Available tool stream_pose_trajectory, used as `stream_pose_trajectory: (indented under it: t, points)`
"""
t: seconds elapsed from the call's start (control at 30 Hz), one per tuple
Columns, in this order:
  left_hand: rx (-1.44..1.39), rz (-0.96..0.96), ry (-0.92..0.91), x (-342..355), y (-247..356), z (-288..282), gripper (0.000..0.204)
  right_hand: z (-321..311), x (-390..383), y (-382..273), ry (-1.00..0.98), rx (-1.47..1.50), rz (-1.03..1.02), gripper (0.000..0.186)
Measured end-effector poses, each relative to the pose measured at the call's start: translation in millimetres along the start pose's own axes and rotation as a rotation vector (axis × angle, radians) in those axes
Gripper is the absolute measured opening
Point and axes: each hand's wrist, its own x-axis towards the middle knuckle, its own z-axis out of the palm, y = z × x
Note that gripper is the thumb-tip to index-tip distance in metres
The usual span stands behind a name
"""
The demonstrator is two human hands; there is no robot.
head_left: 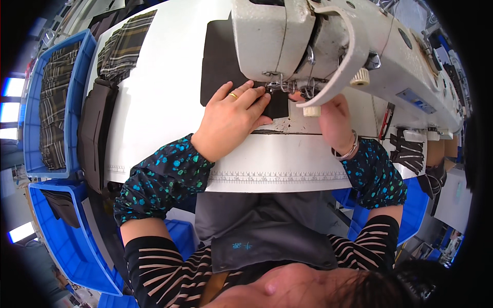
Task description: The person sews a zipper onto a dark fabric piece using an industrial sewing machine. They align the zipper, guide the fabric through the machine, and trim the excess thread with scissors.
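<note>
My left hand point(231, 120) lies with its fingers outstretched on a dark brown flat panel point(216, 61), close to the needle area. The panel, which looks like fabric or leather, runs under the head of a white sewing machine point(262, 38). Metal presser parts point(280, 86) come down at the panel's edge, beside my left fingertips. On the other side of them is my right hand point(336, 123), its fingers mostly hidden behind the machine's curved white guard point(354, 51). One fingertip shows near the needle, but whether it grips anything is hidden.
Plaid cloth pieces point(126, 43) and stacked dark panels point(93, 133) lie along the table's left side. Blue bins point(86, 56) stand beyond. At right are a red-and-black tool point(386, 120) and dark strips point(405, 151). A printed ruler point(277, 178) follows the front edge.
</note>
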Motion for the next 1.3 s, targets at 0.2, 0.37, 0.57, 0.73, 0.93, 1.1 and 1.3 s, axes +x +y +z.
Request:
stream_pose_trajectory:
  t: [0.2, 0.37, 0.57, 0.73, 0.93, 1.1, 1.3]
  points:
    - [0.011, -0.025, -0.004, -2, 2, -3, 0.045, 26, 6, -22, -0.051, -1.034, -0.409, 0.035]
    - [0.013, -0.022, 0.013, 0, 1, -2, 0.045, 29, 1, -20, -0.08, -1.234, -0.471, 0.043]
    - [-0.003, -0.02, 0.022, 3, -2, -1, 0.044, 29, 2, -21, -0.073, -1.252, -0.481, 0.045]
    - [-0.011, -0.022, 0.018, 3, -1, -4, 0.044, 28, 4, -18, -0.072, -1.286, -0.5, 0.045]
    - [-0.029, -0.044, -0.002, 4, -3, -4, 0.045, 28, 4, -17, -0.096, -1.31, -0.461, 0.047]
    - [-0.042, -0.045, -0.005, 5, -2, -6, 0.045, 28, 4, -16, -0.086, -1.295, -0.482, 0.049]
    - [-0.032, -0.027, -0.003, 4, -5, -3, 0.045, 28, 5, -15, -0.092, -1.266, -0.479, 0.051]
